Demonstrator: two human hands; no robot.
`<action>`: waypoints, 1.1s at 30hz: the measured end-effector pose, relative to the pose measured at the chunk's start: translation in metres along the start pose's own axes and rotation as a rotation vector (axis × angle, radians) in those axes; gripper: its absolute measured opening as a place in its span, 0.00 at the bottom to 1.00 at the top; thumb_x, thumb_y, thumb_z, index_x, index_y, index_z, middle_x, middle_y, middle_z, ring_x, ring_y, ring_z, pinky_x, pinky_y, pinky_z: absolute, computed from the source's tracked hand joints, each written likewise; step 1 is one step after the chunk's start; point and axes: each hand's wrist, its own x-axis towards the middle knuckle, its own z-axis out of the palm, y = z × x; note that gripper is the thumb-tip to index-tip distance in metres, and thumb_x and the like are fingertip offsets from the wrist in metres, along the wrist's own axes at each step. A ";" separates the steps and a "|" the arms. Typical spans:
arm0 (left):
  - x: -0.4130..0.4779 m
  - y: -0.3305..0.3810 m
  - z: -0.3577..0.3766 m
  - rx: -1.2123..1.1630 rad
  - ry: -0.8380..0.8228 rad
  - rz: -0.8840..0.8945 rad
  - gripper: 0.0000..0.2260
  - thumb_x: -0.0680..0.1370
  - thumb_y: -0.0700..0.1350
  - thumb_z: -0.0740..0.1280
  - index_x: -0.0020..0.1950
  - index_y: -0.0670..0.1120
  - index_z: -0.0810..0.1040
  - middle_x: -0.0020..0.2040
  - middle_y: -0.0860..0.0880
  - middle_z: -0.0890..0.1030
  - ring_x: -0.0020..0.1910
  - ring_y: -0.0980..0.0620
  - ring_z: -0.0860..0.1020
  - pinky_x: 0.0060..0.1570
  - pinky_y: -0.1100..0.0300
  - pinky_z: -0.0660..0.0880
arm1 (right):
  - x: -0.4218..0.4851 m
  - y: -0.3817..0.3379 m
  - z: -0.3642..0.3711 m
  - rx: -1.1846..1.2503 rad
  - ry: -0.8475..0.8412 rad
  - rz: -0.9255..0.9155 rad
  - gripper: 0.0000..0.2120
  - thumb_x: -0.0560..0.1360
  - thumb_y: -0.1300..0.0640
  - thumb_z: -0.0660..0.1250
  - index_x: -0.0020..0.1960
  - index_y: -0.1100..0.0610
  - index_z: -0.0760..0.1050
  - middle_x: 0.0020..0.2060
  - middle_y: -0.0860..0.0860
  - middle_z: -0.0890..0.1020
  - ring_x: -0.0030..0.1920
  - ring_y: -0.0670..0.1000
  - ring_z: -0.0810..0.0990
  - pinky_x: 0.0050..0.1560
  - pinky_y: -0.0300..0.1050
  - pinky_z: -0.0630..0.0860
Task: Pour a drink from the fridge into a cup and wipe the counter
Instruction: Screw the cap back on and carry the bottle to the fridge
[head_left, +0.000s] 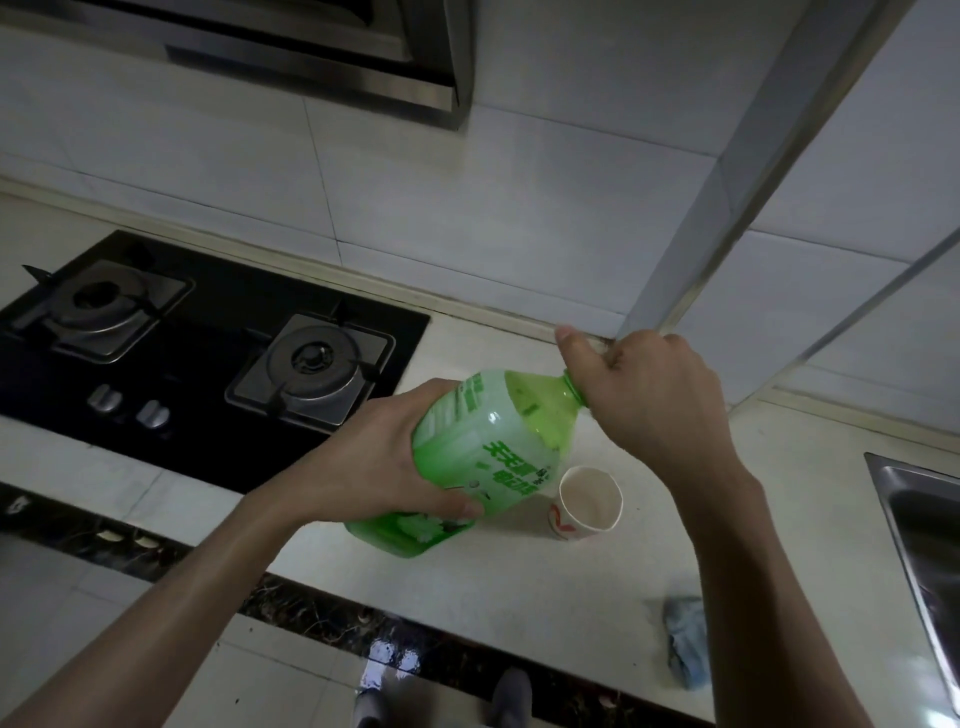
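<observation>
The cup (589, 501) stands upright on the pale counter (519, 587), its mouth open and its white inside showing no liquid that I can make out. Just left of the cup, a green bottle (483, 457) leans over, base low and neck raised to a spot above and behind the cup. Whether the base touches the counter is hard to say. Green drink pools in the lower part.

The left hand (379, 457) grips the bottle's body from the side away from the cup, fingers curled over the label and thumb pressed along the underside. The right hand (649, 395) is closed over the top of the neck, fingers bunched tight together. The cap is hidden inside that fist.

A crumpled blue cloth (685, 639) lies on the counter nearer the front edge than the cup and to its right. A steel sink (924, 530) sits further right. Well left of the cup is a black two-burner stove (208, 332).
</observation>
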 end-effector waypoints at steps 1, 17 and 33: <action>0.001 0.000 0.002 0.026 0.034 0.013 0.37 0.60 0.53 0.82 0.65 0.60 0.71 0.54 0.63 0.80 0.53 0.63 0.79 0.53 0.58 0.79 | 0.001 0.000 0.001 -0.022 -0.036 0.057 0.35 0.76 0.31 0.55 0.24 0.59 0.62 0.20 0.51 0.67 0.25 0.53 0.71 0.32 0.44 0.66; 0.004 -0.012 -0.004 -0.031 0.046 0.026 0.38 0.60 0.50 0.83 0.65 0.63 0.69 0.56 0.65 0.78 0.55 0.65 0.78 0.50 0.65 0.76 | 0.005 -0.007 0.016 -0.095 -0.016 -0.051 0.34 0.77 0.33 0.55 0.24 0.57 0.57 0.19 0.50 0.61 0.22 0.51 0.63 0.28 0.42 0.60; 0.003 -0.018 -0.007 -0.002 0.084 0.085 0.39 0.61 0.49 0.83 0.68 0.60 0.70 0.57 0.61 0.79 0.57 0.62 0.78 0.55 0.58 0.78 | -0.002 -0.011 0.030 0.024 0.049 0.040 0.30 0.78 0.42 0.58 0.23 0.57 0.57 0.18 0.49 0.60 0.21 0.51 0.60 0.28 0.41 0.60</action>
